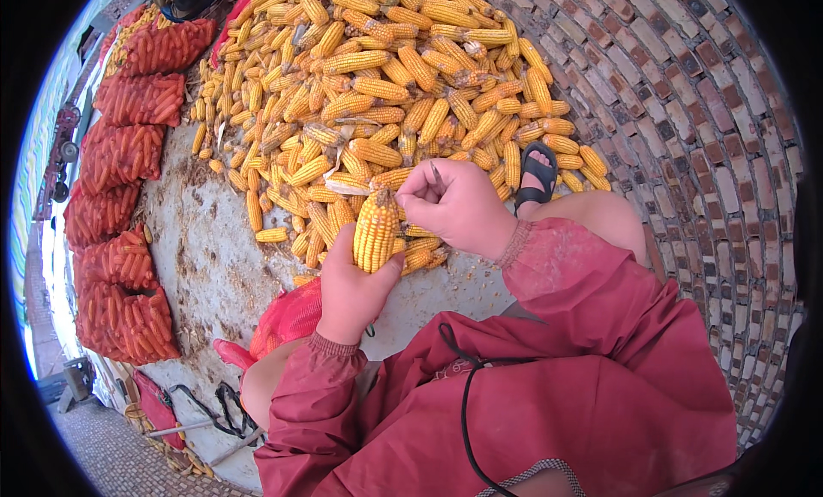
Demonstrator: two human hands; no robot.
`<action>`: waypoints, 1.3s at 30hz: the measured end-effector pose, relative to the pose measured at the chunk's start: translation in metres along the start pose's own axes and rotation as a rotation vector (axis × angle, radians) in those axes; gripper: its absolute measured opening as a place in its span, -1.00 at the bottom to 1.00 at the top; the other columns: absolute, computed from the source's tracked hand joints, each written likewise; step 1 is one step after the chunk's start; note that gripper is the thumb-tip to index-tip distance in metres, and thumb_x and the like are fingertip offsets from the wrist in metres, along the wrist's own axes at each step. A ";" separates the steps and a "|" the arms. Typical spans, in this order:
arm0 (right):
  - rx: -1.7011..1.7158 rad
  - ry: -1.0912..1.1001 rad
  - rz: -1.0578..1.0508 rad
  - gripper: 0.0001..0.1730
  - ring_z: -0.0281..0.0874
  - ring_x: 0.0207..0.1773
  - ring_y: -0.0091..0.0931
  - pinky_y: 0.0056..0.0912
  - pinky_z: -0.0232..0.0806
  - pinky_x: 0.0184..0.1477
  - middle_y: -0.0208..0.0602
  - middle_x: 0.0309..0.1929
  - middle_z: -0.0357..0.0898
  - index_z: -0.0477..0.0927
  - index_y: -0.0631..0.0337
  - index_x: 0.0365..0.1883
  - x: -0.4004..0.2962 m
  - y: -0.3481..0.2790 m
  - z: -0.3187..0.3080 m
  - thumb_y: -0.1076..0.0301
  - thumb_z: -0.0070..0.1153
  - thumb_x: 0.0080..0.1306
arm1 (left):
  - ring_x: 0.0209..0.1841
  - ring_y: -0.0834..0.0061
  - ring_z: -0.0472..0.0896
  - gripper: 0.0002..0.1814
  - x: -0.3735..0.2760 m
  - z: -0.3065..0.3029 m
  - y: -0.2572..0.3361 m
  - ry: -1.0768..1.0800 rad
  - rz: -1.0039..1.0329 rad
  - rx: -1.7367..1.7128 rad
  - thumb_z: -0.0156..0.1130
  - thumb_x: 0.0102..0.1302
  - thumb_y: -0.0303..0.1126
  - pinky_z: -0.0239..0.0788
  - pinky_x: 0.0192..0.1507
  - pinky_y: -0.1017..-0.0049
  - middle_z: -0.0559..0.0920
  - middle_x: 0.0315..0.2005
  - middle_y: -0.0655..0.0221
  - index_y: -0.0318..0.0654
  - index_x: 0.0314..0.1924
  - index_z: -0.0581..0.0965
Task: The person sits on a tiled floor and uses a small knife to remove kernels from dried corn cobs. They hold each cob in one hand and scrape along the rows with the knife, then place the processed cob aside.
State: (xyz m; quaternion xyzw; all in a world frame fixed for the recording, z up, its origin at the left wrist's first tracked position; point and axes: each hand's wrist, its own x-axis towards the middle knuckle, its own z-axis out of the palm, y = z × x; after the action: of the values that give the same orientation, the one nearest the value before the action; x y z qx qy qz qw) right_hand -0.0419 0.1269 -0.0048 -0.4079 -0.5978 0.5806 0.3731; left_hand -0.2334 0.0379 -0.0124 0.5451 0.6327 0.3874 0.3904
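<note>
My left hand point(357, 291) holds an ear of yellow corn point(375, 233) upright from below, with the thumb along its right side. The ear's upper end is brownish, and its kernels are bare of husk. Close beside that end is my right hand point(460, 201), its fingers curled and pinched together. A thin dark pointed piece point(438, 177) sticks out of the right fist; whether it is a husking peg or a dry scrap I cannot tell. Just beyond both hands spreads a large heap of husked corn ears point(360, 111), with a pale husk strip point(347, 187) lying on it.
Red mesh sacks full of corn point(125, 214) line the left side. A partly filled red mesh bag point(292, 317) lies by my left knee. A brick wall point(694, 175) rises at the right. My sandalled foot point(539, 172) touches the heap. Black straps point(225, 410) lie at lower left.
</note>
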 end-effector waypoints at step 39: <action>0.281 -0.206 0.329 -0.50 0.39 -0.47 -0.80 -0.63 0.29 -0.46 -0.53 -0.29 0.63 0.66 0.31 0.10 0.004 -0.011 0.007 -0.02 0.30 0.59 | 0.17 0.13 0.68 -0.06 0.001 0.000 -0.015 -0.346 -0.261 -0.959 -0.39 0.65 0.45 0.62 0.17 0.06 0.58 0.25 0.10 -0.26 0.56 0.26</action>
State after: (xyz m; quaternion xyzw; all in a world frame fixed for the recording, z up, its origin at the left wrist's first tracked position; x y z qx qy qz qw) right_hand -0.0507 0.1276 0.0053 -0.3823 -0.4716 0.7496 0.2637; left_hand -0.2393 0.0375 -0.0266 0.2779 0.3734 0.4860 0.7397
